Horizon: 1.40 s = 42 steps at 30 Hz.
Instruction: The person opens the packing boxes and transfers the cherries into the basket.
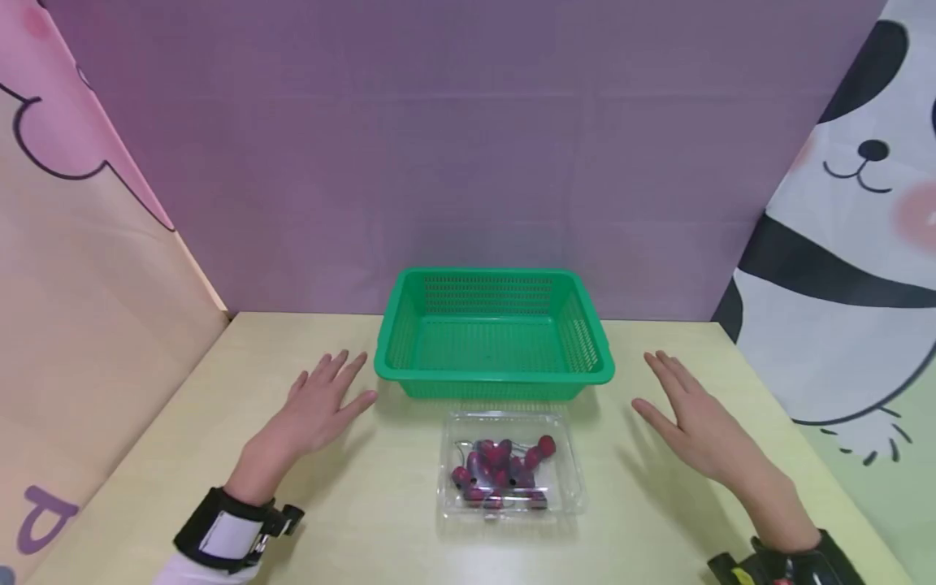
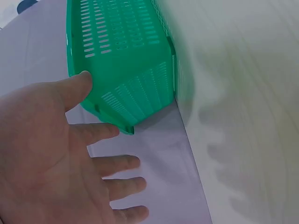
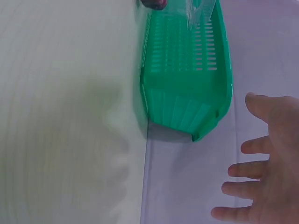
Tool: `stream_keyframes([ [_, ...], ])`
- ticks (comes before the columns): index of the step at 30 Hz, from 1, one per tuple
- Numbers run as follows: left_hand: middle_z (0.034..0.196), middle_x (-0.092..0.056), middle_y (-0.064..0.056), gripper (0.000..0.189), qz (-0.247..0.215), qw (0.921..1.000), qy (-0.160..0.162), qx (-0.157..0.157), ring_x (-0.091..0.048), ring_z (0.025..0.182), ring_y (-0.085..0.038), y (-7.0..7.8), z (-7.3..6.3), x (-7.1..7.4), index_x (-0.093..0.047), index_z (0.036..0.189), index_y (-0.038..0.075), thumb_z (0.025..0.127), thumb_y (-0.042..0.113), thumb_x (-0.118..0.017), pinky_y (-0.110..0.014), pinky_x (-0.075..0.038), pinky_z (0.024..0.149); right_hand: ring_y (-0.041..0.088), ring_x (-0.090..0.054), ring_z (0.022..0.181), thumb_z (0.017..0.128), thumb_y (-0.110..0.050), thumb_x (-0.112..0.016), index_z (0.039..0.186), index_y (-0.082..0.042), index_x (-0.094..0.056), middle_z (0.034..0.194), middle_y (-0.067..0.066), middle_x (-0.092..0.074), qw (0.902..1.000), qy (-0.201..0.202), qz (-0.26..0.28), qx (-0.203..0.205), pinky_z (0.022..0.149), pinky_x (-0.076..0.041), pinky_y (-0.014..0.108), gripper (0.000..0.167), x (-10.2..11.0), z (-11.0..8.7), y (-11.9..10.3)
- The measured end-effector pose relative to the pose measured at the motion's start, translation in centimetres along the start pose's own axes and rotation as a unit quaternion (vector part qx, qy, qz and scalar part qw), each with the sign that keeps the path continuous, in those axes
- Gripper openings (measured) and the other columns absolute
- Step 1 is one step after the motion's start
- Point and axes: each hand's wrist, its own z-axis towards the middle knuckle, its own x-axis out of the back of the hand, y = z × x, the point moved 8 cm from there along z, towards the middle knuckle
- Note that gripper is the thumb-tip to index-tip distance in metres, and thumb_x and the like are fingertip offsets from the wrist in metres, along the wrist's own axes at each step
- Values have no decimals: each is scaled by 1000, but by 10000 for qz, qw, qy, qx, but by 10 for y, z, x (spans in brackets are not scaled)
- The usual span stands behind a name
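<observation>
A green plastic basket [image 1: 494, 388] with slotted sides stands at the back middle of the table, its inside bare. In front of it lies a clear plastic box [image 1: 569, 487] holding several dark red cherries [image 1: 497, 467], some with stems. My left hand [image 1: 310, 418] hovers left of the basket with its fingers spread and straight, holding nothing. On the other side, my right hand [image 1: 698, 426] is held over the table, fingers extended, also without anything in it. The left wrist view shows the left palm [image 2: 46, 144] facing the basket's end.
The pale wooden table [image 1: 395, 528] meets a purple cloth backdrop [image 1: 468, 146] right behind the basket. A panel with a panda picture [image 1: 841, 325] borders the right side, and a pink and beige panel [image 1: 95, 284] the left.
</observation>
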Motion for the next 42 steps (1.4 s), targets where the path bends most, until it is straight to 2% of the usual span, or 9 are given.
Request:
stream_keyframes([
  [9, 153, -38, -34, 66, 80, 9999, -19, -75, -34, 141, -52, 8, -3, -1, -40, 156, 2, 106, 44, -53, -75, -26, 108, 50, -43, 135, 105, -35, -61, 153, 4, -39, 149, 29, -44, 9987, 377, -135, 308, 103, -39, 66, 66, 5, -1, -25],
  [13, 151, -41, -33, 64, 143, 9997, -187, -111, -38, 139, -52, 14, -5, -4, -46, 153, 2, 105, 45, -54, -74, -29, 106, 42, -59, 118, 104, -29, -63, 146, 3, -49, 136, 24, -58, 9978, 463, -99, 461, 93, -49, 61, 54, 5, -2, -36],
  [16, 150, -42, -32, 61, 229, 9991, -296, -173, -40, 137, -52, 19, -6, -5, -50, 150, 3, 105, 44, -56, -74, -31, 105, 35, -66, 107, 104, -26, -63, 139, 1, -58, 127, 19, -65, 9976, 451, -3, 521, 86, -54, 57, 44, 4, -2, -46],
  [21, 149, -45, -30, 57, 288, 9979, -454, -359, -42, 136, -51, 30, -8, -8, -54, 147, 5, 104, 42, -58, -74, -32, 104, 28, -68, 103, 103, -25, -65, 127, -4, -67, 121, 10, -69, 9958, 501, 15, 762, 82, -57, 51, 33, -1, -3, -65],
  [26, 150, -45, -28, 56, 194, 9965, -611, -539, -41, 138, -49, 43, -8, -10, -55, 147, 6, 104, 42, -59, -74, -32, 105, 24, -70, 101, 102, -24, -66, 123, -8, -69, 119, 5, -71, 9928, 508, -30, 1083, 82, -59, 47, 27, -8, -1, -82],
  [30, 151, -45, -27, 56, 113, 9954, -707, -644, -42, 138, -47, 50, -8, -11, -54, 148, 5, 104, 40, -59, -71, -33, 106, 24, -68, 107, 101, -24, -67, 122, -9, -70, 120, 3, -70, 9903, 479, -74, 1302, 86, -58, 47, 26, -15, -1, -95],
  [34, 147, -50, -24, 57, -98, 9931, -778, -869, -48, 134, -43, 63, -8, -16, -54, 147, 2, 105, 41, -58, -69, -38, 103, 23, -64, 113, 98, -25, -71, 123, -7, -69, 121, 3, -66, 9836, 543, -90, 1720, 88, -58, 45, 30, -20, -2, -110],
  [38, 149, -47, -26, 72, -499, 9889, -1031, -944, -48, 135, -42, 76, -9, -27, -47, 150, -3, 103, 52, -56, -63, -41, 106, 22, -61, 117, 97, -31, -72, 126, -6, -67, 126, 4, -62, 9751, 469, 12, 2167, 92, -56, 44, 39, -27, -3, -126],
  [42, 162, -28, -25, 97, -870, 9831, -1380, -833, -33, 147, -38, 85, -13, -38, -31, 158, -4, 97, 68, -55, -54, -35, 115, 26, -58, 124, 100, -42, -67, 134, -7, -62, 136, 9, -58, 9722, 227, 31, 2328, 98, -53, 47, 49, -36, -4, -137],
])
